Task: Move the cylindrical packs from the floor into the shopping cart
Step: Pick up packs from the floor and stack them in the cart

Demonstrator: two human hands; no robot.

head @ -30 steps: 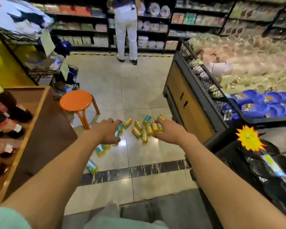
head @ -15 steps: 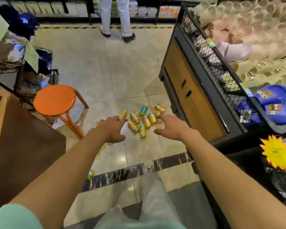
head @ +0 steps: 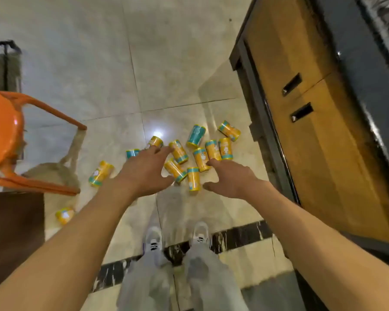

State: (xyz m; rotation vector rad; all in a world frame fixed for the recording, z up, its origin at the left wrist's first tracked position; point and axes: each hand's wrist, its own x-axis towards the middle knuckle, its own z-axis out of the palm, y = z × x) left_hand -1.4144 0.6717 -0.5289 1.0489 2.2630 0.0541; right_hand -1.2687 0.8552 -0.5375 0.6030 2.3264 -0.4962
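Note:
Several yellow-and-teal cylindrical packs [head: 201,159] lie scattered on the tiled floor [head: 81,70] ahead of my feet. One teal pack [head: 196,135] lies among them. Two yellow packs [head: 100,173] [head: 64,215] lie apart to the left. My left hand [head: 145,170] reaches down over the left side of the cluster, fingers spread and holding nothing. My right hand [head: 230,177] reaches over the right side, fingers extended, empty, fingertips close to a yellow pack. No shopping cart is in view.
An orange stool [head: 3,126] stands at the left, with a dark wooden counter [head: 11,239] below it. A wood-fronted display cabinet [head: 319,122] with a dark frame runs along the right. My white shoes [head: 154,241] stand on a dark floor strip.
The camera has tilted down and come closer to the floor. Both hands have dropped toward the pack cluster, fingers spreading out.

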